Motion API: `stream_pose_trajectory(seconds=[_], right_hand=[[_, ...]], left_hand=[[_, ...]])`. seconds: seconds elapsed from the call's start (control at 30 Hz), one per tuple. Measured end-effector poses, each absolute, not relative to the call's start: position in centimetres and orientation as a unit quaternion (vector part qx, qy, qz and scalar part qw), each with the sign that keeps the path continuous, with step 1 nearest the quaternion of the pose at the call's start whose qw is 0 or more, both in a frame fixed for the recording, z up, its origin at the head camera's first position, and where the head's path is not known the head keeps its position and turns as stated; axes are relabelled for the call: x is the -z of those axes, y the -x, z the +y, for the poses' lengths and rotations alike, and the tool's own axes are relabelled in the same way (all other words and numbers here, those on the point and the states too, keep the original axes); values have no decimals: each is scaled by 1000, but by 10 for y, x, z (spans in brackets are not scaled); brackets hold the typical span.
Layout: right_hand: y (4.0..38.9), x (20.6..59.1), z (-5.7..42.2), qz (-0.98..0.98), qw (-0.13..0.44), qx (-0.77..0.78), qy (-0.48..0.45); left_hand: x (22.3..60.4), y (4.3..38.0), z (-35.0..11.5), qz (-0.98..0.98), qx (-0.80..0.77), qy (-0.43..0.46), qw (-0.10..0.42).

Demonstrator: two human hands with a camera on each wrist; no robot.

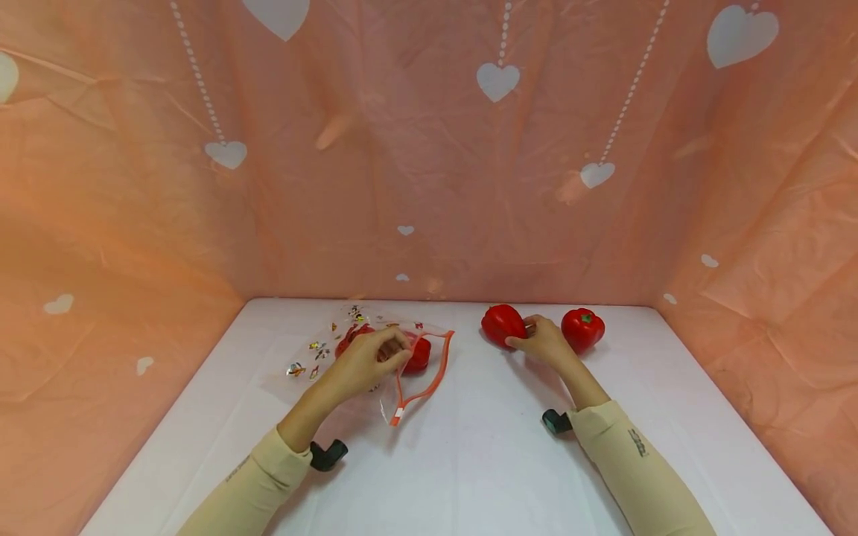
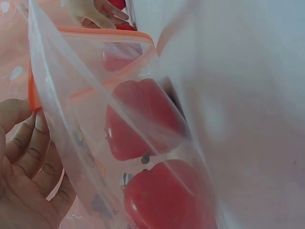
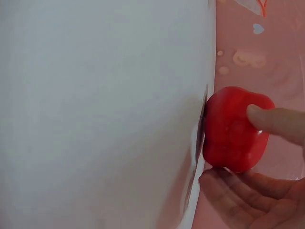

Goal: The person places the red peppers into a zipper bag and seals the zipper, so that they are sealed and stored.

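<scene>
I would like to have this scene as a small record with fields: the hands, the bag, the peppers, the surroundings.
Left hand: pinches the bag at its orange edge
Right hand: holds a red pepper between thumb and fingers
Bag state: clear, printed with small pictures, mouth open
In bag: at least two red peppers
Other pepper: outside the bag, to the right of the right hand
Table: white
Backdrop: orange-pink, with pale hearts

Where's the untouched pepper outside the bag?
Head view: the red pepper sits toward the back right of the white table, just right of the right hand.
</scene>
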State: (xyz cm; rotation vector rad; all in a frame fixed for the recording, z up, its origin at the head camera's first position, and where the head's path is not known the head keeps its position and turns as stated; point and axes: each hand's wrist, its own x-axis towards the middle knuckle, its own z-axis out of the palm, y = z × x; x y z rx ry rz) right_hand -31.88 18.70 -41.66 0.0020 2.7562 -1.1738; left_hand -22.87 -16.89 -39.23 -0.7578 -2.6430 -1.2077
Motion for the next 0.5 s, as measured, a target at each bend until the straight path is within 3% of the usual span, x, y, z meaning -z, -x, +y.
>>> stream_pose_trajectory(seconds=[0.5], right_hand=[[298,396,173,901,69,422,70]], left_hand=[[393,230,-168,-879,402,250,63]])
